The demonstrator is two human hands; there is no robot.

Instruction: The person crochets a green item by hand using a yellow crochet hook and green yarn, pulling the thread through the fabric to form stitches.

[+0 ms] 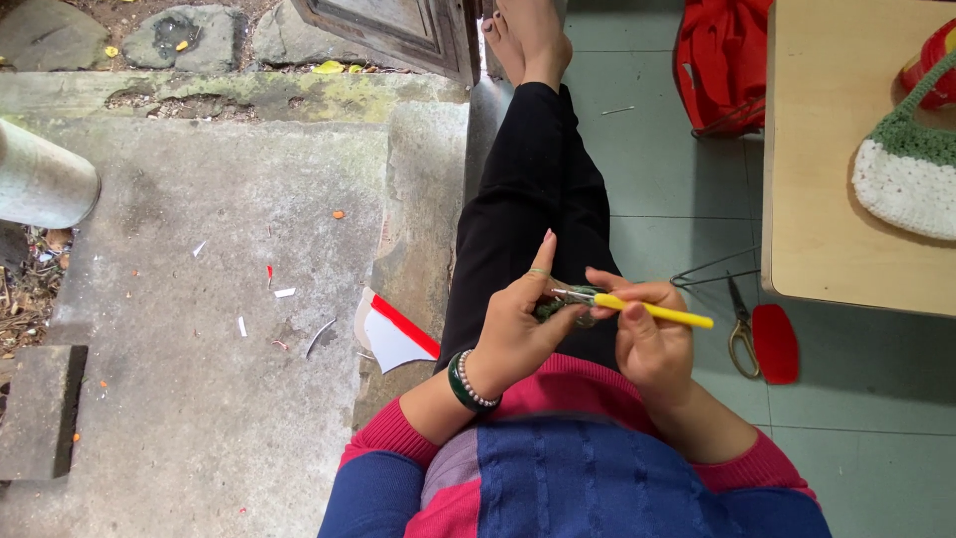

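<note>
A red-and-white paper scrap [396, 335] lies on the concrete step [199, 299] just left of your leg; a red bag [722, 60] sits on the green floor by the table [827, 169]. Your right hand [652, 339] is closed around a yellow-handled crochet hook [652, 311], its metal tip pointing left. Your left hand [518, 324] pinches a small dark green crochet piece [563, 304] over your lap, forefinger raised. Scissors [740, 329] lie beside your right hand.
</note>
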